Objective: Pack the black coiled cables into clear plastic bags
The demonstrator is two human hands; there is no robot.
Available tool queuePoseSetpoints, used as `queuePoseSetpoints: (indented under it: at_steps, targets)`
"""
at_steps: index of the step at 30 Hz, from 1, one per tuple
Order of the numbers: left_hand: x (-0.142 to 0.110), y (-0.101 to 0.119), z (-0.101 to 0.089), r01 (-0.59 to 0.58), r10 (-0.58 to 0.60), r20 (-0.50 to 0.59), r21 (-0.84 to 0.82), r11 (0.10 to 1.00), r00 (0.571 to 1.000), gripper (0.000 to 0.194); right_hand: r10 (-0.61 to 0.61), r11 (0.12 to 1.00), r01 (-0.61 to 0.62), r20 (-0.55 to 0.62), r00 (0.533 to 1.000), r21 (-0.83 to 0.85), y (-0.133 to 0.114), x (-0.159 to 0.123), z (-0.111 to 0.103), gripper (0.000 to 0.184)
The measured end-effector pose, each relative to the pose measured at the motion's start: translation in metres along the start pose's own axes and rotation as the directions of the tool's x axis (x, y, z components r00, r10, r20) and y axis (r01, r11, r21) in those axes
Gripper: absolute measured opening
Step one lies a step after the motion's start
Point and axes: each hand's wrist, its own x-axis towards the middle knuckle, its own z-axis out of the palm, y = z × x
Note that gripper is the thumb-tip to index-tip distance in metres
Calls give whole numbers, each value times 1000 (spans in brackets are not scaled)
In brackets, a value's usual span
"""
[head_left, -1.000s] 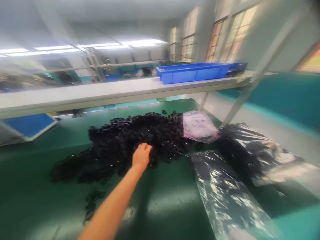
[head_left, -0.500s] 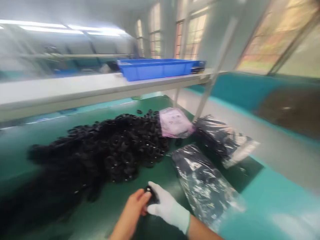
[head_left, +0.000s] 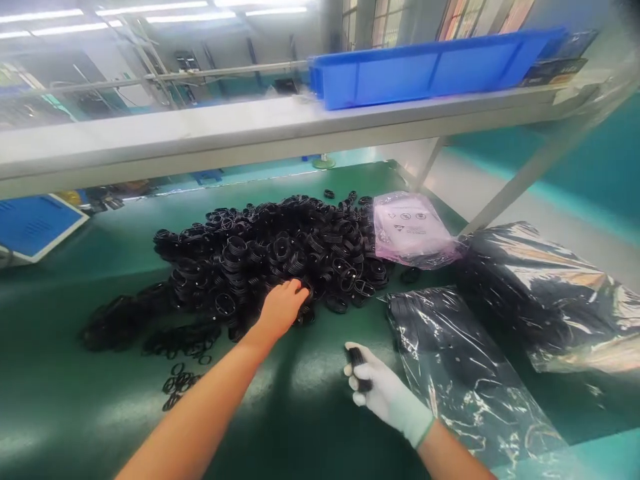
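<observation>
A large heap of black rings lies on the green tabletop, many of them nested in short stacks. My bare left hand reaches into the heap's front edge, fingers curled and pressed together; its fingertips are hidden against the rings. My right hand, in a white glove, is closed around a short stack of black rings above the table. Right of that hand lies a clear plastic bag with black contents. A few loose rings are scattered left of my left forearm.
A pinkish printed bag touches the heap's right side. Another filled clear bag lies at the far right. Overhead, a white shelf spans the table and carries a blue bin. A slanted post stands right.
Half a second ago both hands met around black pieces at the table's front. My left hand has since gone back to the heap, while the right keeps the ring stack. The view has turned left.
</observation>
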Motion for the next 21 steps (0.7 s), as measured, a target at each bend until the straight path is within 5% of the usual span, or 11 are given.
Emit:
queuePoseSetpoints:
  at_steps: [4, 8, 11, 14, 17, 19, 21]
  targets:
    - [-50, 36, 4, 68, -63, 101, -41, 997, 993, 19, 135, 985, -135, 10, 991, 103, 8, 9, 1, 34]
    - [-101, 70, 35, 215, -173, 325, -96, 972, 930, 21, 133, 989, -136, 55, 990, 65, 12, 8, 13, 35]
    - [-119, 85, 58, 283, -214, 385, -133, 950, 898, 21, 58, 996, -60, -31, 998, -63, 21, 12, 20, 37]
    - [-123, 90, 65, 315, -227, 390, -178, 932, 893, 19, -39, 919, -41, -194, 980, -392, 33, 21, 24, 34]
    - [-124, 89, 62, 349, -244, 403, -210, 913, 882, 20, -285, 614, -35, -262, 922, -788, 43, 28, 27, 39]
    - [-127, 89, 60, 349, -239, 415, -213, 913, 878, 26, -473, 209, -87, -179, 863, -974, 49, 29, 29, 45]
    - [-129, 88, 60, 322, -214, 428, -199, 925, 878, 35, -554, -211, -209, -60, 830, -955, 53, 30, 31, 48]
